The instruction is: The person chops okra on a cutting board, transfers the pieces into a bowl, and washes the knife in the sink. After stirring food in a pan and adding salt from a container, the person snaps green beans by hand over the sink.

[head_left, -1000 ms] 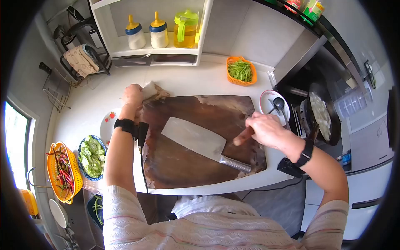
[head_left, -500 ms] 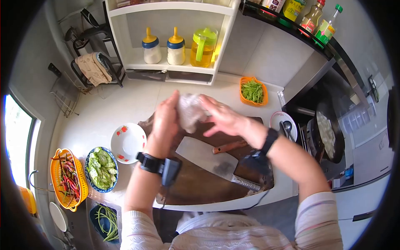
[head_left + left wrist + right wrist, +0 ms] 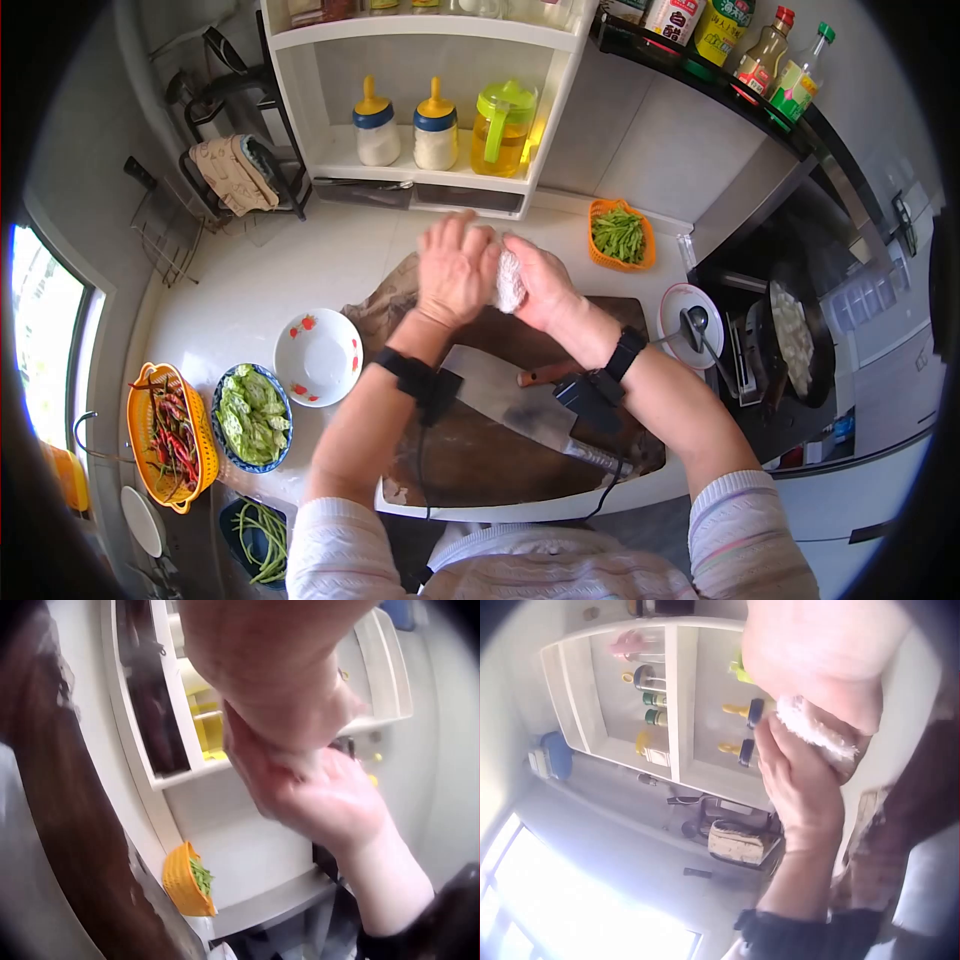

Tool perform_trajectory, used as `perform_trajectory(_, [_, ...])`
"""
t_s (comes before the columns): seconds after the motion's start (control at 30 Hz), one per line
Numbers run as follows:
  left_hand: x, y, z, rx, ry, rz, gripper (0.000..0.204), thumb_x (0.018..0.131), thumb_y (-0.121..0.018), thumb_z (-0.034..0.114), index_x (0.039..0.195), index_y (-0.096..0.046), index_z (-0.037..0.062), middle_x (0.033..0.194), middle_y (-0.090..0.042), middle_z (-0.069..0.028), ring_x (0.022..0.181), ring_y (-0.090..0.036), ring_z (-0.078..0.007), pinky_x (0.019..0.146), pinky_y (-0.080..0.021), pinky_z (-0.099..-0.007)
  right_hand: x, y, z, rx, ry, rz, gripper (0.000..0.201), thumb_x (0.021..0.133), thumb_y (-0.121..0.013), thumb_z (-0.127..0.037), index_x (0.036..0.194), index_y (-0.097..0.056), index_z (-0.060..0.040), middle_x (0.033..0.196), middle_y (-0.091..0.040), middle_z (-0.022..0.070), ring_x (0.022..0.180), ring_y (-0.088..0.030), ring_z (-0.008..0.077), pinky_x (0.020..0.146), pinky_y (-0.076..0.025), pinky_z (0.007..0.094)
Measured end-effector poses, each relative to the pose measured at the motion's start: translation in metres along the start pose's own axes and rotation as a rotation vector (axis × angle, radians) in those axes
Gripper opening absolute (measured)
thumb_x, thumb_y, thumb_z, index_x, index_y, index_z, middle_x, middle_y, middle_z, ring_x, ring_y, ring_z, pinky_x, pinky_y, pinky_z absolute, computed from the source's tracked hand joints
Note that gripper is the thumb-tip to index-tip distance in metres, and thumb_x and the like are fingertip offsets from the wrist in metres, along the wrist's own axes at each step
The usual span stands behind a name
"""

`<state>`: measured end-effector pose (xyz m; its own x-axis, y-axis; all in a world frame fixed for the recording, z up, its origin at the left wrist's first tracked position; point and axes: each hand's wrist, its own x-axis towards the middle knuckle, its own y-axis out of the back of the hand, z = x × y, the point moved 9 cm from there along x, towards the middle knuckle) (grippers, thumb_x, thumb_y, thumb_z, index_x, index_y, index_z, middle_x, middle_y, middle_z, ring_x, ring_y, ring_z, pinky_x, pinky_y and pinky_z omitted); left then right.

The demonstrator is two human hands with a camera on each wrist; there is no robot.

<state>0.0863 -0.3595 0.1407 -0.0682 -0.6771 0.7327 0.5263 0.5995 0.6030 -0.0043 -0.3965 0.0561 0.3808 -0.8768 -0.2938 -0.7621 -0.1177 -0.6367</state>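
White wad (image 3: 510,283) sits in the cupped right grip (image 3: 543,287).

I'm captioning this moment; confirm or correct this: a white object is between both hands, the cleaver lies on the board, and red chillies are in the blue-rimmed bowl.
Wrong container: the head view shows the red chillies in the yellow basket. A white object is between the left hand and right hand, and the cleaver lies on the board.

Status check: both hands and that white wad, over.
Left hand, right hand: together, white wad between them. Cleaver lying on board. Nothing seen blocking.
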Motion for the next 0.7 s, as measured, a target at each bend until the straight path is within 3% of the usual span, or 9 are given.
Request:
perform_trajectory(0.1, [0.012, 0.005, -0.068, 0.159, 0.127, 0.089, 0.053, 0.077, -0.066, 0.03, 0.119, -0.049, 0.0048, 0.118, -0.051, -0.0176, 0.111, -0.045, -0.036, 0.094, -0.035, -0.0453, -0.004, -0.007, -0.032, -0.413, 0.011, -0.026, 0.036, 0.088, -0.057, -0.024, 0.116, -0.05, -0.0026, 0.105, -0.06, 0.0083, 0.093, -0.06, 0.0181, 0.077, -0.05, 0.0307])
perform_trajectory(0.13, [0.017, 0.008, -0.104, 0.157, 0.234, 0.16, 0.059, 0.075, -0.068, 0.032, 0.122, -0.047, 0.0037, 0.119, -0.05, -0.0196, 0.112, -0.044, -0.0378, 0.096, -0.033, -0.0471, 0.004, -0.002, -0.039, -0.582, 0.109, -0.026, 0.063, 0.081, -0.066, -0.026, 0.13, -0.037, -0.0001, 0.117, -0.055, 0.0143, 0.1, -0.058, 0.0252, 0.083, -0.049, 0.0335])
perform_trajectory(0.2, [0.038, 0.019, -0.155, 0.233, 0.373, 0.149, 0.081, 0.066, -0.076, 0.033, 0.129, -0.038, -0.0011, 0.122, -0.049, -0.0219, 0.113, -0.045, -0.0377, 0.096, -0.036, -0.0444, 0.011, 0.006, -0.059, -1.481, 0.404, 0.091, 0.079, 0.073, -0.073, -0.023, 0.135, -0.029, -0.0007, 0.123, -0.05, 0.0178, 0.11, -0.052, 0.0295, 0.093, -0.044, 0.0362])
perform_trajectory(0.23, [0.05, 0.019, -0.178, 0.2, 0.338, 0.179, 0.081, 0.065, -0.077, 0.033, 0.127, -0.039, -0.0033, 0.124, -0.048, -0.0226, 0.115, -0.045, -0.0365, 0.097, -0.036, -0.0445, 0.006, 0.002, -0.058, -1.571, 0.442, 0.08, 0.084, 0.067, -0.075, -0.024, 0.134, -0.03, 0.0005, 0.124, -0.049, 0.0223, 0.115, -0.048, 0.0335, 0.098, -0.039, 0.036])
perform_trajectory(0.37, [0.084, -0.002, -0.255, 0.264, 0.443, 0.099, 0.086, 0.07, -0.072, 0.046, 0.13, -0.038, -0.0057, 0.129, -0.044, -0.0265, 0.12, -0.043, -0.0362, 0.101, -0.034, -0.0405, -0.083, -0.067, -0.037, -1.363, 0.382, -0.22, 0.036, 0.074, -0.058, -0.011, 0.107, -0.052, 0.0021, 0.095, -0.059, 0.0229, 0.087, -0.059, 0.0366, 0.077, -0.048, 0.0415])
perform_trajectory(0.4, [0.087, -0.021, -0.304, 0.161, 0.456, 0.08, 0.088, 0.067, -0.074, 0.049, 0.127, -0.041, -0.0058, 0.125, -0.048, -0.0251, 0.116, -0.048, -0.0347, 0.097, -0.037, -0.0393, -0.11, -0.078, -0.026, -1.281, 0.476, -0.32, 0.033, 0.073, -0.057, -0.009, 0.104, -0.053, 0.0013, 0.093, -0.059, 0.0213, 0.086, -0.058, 0.0379, 0.074, -0.047, 0.043])
perform_trajectory(0.47, [0.099, -0.04, -0.344, 0.182, 0.42, 0.086, 0.088, 0.064, -0.075, 0.051, 0.124, -0.044, -0.0046, 0.119, -0.053, -0.0227, 0.109, -0.053, -0.0339, 0.091, -0.041, -0.0397, -0.164, -0.081, -0.006, -1.241, 0.385, -0.411, 0.035, 0.075, -0.059, -0.008, 0.109, -0.05, -0.0005, 0.096, -0.056, 0.0187, 0.085, -0.058, 0.036, 0.072, -0.047, 0.042])
perform_trajectory(0.6, [0.111, -0.06, -0.374, 0.063, 0.462, -0.001, 0.081, 0.066, -0.075, 0.046, 0.124, -0.045, -0.0023, 0.116, -0.056, -0.0178, 0.103, -0.055, -0.0297, 0.088, -0.042, -0.038, -0.229, -0.029, -0.025, -1.258, 0.251, -0.242, 0.035, 0.081, -0.059, -0.008, 0.114, -0.049, -0.0022, 0.097, -0.057, 0.0157, 0.083, -0.06, 0.0329, 0.07, -0.049, 0.0405])
perform_trajectory(0.7, [0.111, -0.051, -0.345, 0.005, 0.522, 0.082, 0.069, 0.068, -0.075, 0.037, 0.118, -0.048, -0.0026, 0.112, -0.057, -0.0169, 0.098, -0.057, -0.0281, 0.082, -0.045, -0.0359, -0.277, 0.006, -0.043, -1.198, 0.005, -0.121, 0.031, 0.084, -0.059, -0.008, 0.114, -0.052, -0.0032, 0.098, -0.06, 0.0127, 0.082, -0.062, 0.0256, 0.068, -0.05, 0.0335])
